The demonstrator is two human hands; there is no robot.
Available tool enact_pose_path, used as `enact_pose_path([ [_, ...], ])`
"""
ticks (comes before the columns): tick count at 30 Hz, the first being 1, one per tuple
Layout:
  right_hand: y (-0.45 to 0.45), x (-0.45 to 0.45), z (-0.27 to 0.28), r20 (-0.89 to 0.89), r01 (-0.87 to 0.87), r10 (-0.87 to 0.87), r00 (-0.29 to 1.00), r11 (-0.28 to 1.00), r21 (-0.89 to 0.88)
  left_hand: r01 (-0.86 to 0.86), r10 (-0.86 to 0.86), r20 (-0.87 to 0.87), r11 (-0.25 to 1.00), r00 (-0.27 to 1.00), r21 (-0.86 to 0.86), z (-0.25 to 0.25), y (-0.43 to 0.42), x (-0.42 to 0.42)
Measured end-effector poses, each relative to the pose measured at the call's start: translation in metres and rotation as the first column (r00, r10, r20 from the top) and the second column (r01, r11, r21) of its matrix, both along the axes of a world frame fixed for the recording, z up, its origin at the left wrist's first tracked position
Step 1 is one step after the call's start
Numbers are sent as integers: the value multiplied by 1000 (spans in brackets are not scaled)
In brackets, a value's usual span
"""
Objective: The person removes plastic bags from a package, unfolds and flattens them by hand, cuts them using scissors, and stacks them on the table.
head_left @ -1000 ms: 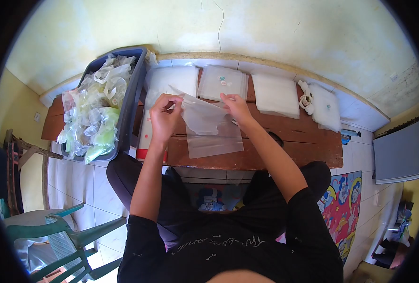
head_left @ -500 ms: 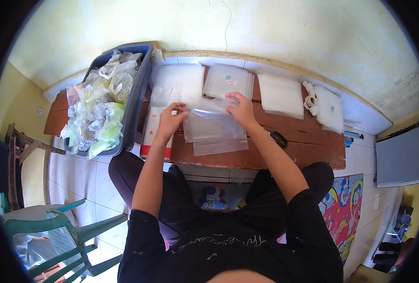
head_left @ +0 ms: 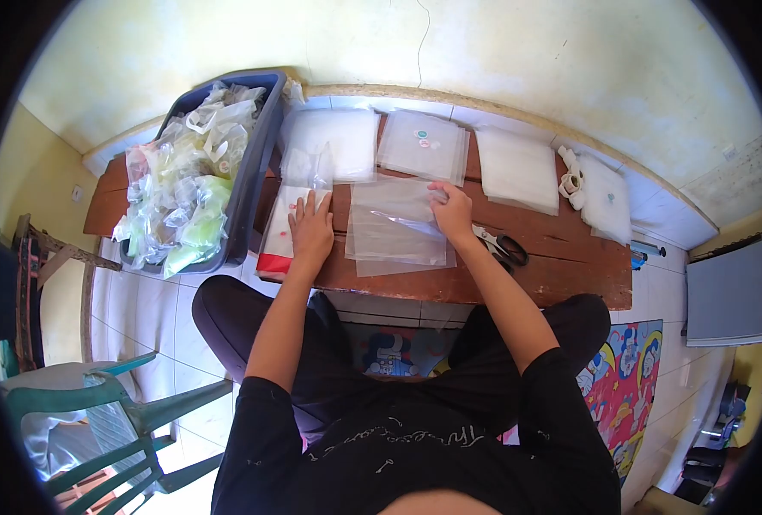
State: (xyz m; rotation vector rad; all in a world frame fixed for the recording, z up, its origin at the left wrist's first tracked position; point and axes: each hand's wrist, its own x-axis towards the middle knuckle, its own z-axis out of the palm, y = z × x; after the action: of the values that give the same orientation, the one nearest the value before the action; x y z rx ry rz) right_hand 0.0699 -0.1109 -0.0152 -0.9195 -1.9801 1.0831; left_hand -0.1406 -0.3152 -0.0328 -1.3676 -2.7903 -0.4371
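My left hand (head_left: pixel 310 230) lies flat with its fingers apart on a white and red packet (head_left: pixel 275 264) at the table's left side. Just beyond its fingertips is a clear plastic piece (head_left: pixel 312 165). My right hand (head_left: pixel 452 209) is closed at the upper right edge of a clear plastic bag (head_left: pixel 389 219). That bag rests on the table, overlapping another clear sheet whose edge shows below it. Scissors (head_left: pixel 505 247) with black handles lie beside my right wrist, partly hidden by it.
Stacks of clear bags (head_left: pixel 333 142) line the back of the brown wooden table (head_left: pixel 561 266), one with round stickers (head_left: pixel 422 135). White rolls (head_left: pixel 571 178) stand between the right stacks. At left is a dark tub (head_left: pixel 256 163) heaped with plastic. A green chair (head_left: pixel 145 416) stands at lower left.
My left hand has come down from the bag onto the packet, fingers spread. My right hand has moved slightly right and closed at the bag's edge. The bag now lies flatter; the scissors show more.
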Motion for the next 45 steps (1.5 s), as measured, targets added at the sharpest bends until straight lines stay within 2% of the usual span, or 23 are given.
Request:
enact_pose_path([
  [1, -2, -2, 0, -73, -31, 21, 997, 989, -143, 11, -11, 21, 1000, 1000, 11, -1, 0, 1],
  [2, -4, -4, -1, -75, -36, 25, 997, 989, -145, 7, -7, 19, 1000, 1000, 10, -5, -1, 1],
  [4, -7, -9, -2, 29, -44, 44, 999, 999, 5, 56, -37, -174, 993, 984, 104, -9, -4, 3],
  [8, -27, -18, 22, 27, -64, 64, 998, 998, -11, 14, -15, -45, 1000, 999, -14, 13, -4, 8],
  [10, -29, -27, 19, -238, -125, 100, 966, 988, -91, 65, -48, -170, 993, 984, 95, 8, -2, 3],
  [11, -30, -30, 19, -239, -129, 104, 965, 988, -90, 61, -44, -170, 994, 984, 95, 6, -2, 2],
  [14, -30, -39, 21, -237, -111, 123, 964, 992, 63, 76, -65, -115, 992, 991, 97, 13, -1, 3],
  [16, -37, -38, 40, -218, -170, 143, 965, 980, -108, 76, -74, -16, 978, 997, 193, 18, -5, 8],
  [17, -36, -40, 44, -219, -175, 149, 964, 979, -105, 70, -68, -18, 978, 998, 196, 20, -6, 10],
  [19, -33, -46, 49, -433, -250, 153, 888, 952, -177, 62, -71, 74, 992, 995, 107, 35, -9, 18],
  [22, -28, -51, 62, -487, -284, 123, 865, 919, -273, 95, -106, 216, 994, 971, 61, 46, -11, 25],
  [27, -28, -63, 93, -515, -319, 126, 848, 897, -305, 172, -171, 305, 985, 937, 24, 62, -22, 20],
  [29, -23, -70, 111, -540, -325, 133, 831, 904, -278, 114, -108, 372, 993, 922, 5, 77, -19, 7],
  [31, -19, -77, 128, -556, -363, 145, 818, 880, -305, 108, -127, 298, 991, 946, 82, 84, -8, -18],
  [33, -14, -85, 148, -538, -388, 169, 826, 863, -323, -108, -105, 400, 873, 910, 476, 96, 7, -39],
  [34, -13, -90, 156, -519, -411, 194, 832, 844, -345, -108, -104, 397, 872, 912, 477, 96, 18, -53],
  [36, -11, -101, 162, -581, -489, 199, 789, 776, -399, -235, -231, 461, 619, 857, 749, 101, 34, -71],
  [37, -10, -107, 165, -640, -562, 194, 744, 699, -441, -236, -231, 458, 615, 858, 753, 106, 33, -77],
  [39, -10, -120, 161, -617, -531, 196, 762, 734, -423, -367, -470, 773, 692, 425, 622, 116, 26, -90],
  [40, -8, -126, 156, -597, -498, 191, 780, 767, -405, -380, -497, 777, 682, 386, 625, 117, 26, -91],
  [41, -8, -131, 147, -593, -496, 189, 783, 765, -411, -384, -494, 781, 684, 382, 620, 110, 24, -92],
  [43, 4, -149, 127, -504, -407, 242, 829, 879, -248, -392, -324, 741, 687, 588, 612, 96, 29, -103],
  [45, 15, -165, 106, -447, -362, 252, 858, 915, -178, -417, -253, 719, 672, 648, 612, 84, 39, -106],
])
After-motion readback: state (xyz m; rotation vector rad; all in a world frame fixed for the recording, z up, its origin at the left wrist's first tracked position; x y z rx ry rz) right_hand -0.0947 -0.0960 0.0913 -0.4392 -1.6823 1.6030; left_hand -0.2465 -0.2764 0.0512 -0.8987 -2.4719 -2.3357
